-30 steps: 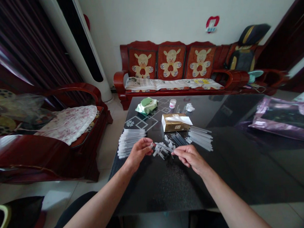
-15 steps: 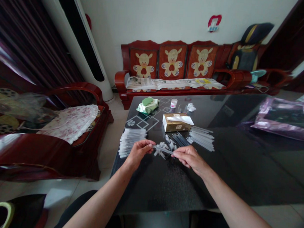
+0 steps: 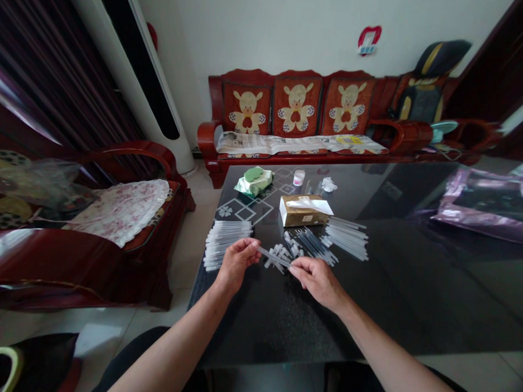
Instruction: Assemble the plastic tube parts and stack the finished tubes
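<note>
At the lower centre of the frame, the left hand (image 3: 237, 262) and right hand (image 3: 317, 281) pinch opposite ends of one translucent tube (image 3: 273, 257). The neat row of pens (image 3: 228, 238) left of centre looks finished, while small caps (image 3: 278, 251), dark refills (image 3: 313, 243) and pale tubes (image 3: 349, 239) around centre seem unassembled. Marks on the tissue box (image 3: 306, 219), mid-frame, are too small to read.

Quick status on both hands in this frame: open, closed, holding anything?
Left hand: closed, pinching one end of a slim translucent tube.
Right hand: closed, pinching the same tube near its other end.
</note>
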Demonstrator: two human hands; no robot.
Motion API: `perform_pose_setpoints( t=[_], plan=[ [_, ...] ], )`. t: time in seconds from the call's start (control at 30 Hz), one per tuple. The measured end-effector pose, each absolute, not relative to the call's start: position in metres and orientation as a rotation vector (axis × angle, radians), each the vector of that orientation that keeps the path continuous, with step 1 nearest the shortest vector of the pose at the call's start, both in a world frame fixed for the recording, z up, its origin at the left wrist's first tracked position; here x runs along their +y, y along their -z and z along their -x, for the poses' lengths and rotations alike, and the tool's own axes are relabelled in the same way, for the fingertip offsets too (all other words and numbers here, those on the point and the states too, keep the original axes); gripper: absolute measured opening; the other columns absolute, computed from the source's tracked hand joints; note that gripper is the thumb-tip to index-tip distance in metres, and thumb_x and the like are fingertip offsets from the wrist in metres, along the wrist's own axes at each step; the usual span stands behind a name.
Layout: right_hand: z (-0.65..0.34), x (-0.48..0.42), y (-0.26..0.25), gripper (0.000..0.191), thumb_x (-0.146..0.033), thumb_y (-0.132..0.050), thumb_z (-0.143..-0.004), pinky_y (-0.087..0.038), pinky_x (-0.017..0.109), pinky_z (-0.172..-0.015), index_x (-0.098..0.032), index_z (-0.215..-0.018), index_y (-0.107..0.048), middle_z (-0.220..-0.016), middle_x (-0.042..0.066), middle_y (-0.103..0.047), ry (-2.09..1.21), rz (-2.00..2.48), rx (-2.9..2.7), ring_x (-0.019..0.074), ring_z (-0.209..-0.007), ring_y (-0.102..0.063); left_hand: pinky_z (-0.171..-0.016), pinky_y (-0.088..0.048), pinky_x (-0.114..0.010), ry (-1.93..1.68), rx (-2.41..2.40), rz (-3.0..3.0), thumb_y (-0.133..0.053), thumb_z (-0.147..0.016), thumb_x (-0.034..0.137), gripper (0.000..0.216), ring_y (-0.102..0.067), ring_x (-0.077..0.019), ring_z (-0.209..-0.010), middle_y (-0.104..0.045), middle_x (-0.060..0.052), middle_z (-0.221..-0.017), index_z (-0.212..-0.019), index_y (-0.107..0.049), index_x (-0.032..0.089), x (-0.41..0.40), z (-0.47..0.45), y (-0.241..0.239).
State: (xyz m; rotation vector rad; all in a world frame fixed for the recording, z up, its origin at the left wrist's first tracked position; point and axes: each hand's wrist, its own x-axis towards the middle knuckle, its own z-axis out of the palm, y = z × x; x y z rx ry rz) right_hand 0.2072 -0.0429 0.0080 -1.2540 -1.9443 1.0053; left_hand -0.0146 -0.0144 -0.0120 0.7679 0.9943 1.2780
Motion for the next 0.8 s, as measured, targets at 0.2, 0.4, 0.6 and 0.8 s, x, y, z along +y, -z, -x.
perform_pose_setpoints(
  t=[0.2, 0.4, 0.6, 0.8],
  plan=[
    [-0.193, -0.053, 0.003, 0.027, -0.034, -0.045, -0.091, -0.035, 0.024, -0.059, -0.017, -0.081, -0.063, -0.062, 0.0, -0.056, -0.699, 1.318, -2.023, 0.0126, -0.058, -0.051, -0.052, -0.044, -0.017, -1.348, 1.089, -0.766, -0.079, -0.063, 0.034, 0.031, -0.054, -0.007, -0.055, -0.061, -0.001, -0.063, -0.082, -0.07, 0.011, -0.016, 0.014, 0.014],
    [-0.191, -0.054, 0.004, 0.032, -0.035, -0.04, -0.093, -0.034, 0.023, -0.058, -0.016, -0.081, -0.063, -0.062, -0.001, -0.055, -0.838, 1.277, -2.0, 0.012, -0.058, -0.051, -0.05, -0.041, -0.018, -1.409, 1.095, -0.799, -0.078, -0.063, 0.035, 0.029, -0.051, -0.0069, -0.052, -0.059, 0.0, -0.06, -0.079, -0.07, 0.012, -0.02, 0.007, 0.015],
    [-0.189, -0.054, -0.004, 0.036, -0.037, -0.039, -0.094, -0.03, 0.023, -0.055, -0.017, -0.074, -0.06, -0.057, -0.001, -0.054, -0.727, 1.353, -2.084, 0.0115, -0.054, -0.05, -0.054, -0.042, -0.017, -1.378, 0.974, -0.781, -0.074, -0.071, 0.032, 0.027, -0.052, -0.0065, -0.055, -0.06, 0.0, -0.065, -0.087, -0.069, 0.012, -0.026, -0.003, 0.014],
    [-0.182, -0.06, -0.005, 0.035, -0.036, -0.035, -0.096, -0.027, 0.025, -0.056, -0.018, -0.08, -0.06, -0.06, 0.002, -0.062, -0.416, 1.427, -2.228, 0.0128, -0.055, -0.057, -0.055, -0.044, -0.018, -1.293, 0.974, -0.796, -0.07, -0.075, 0.037, 0.029, -0.053, -0.0076, -0.055, -0.06, -0.002, -0.062, -0.086, -0.07, 0.01, -0.029, 0.0, 0.008]
  ],
)
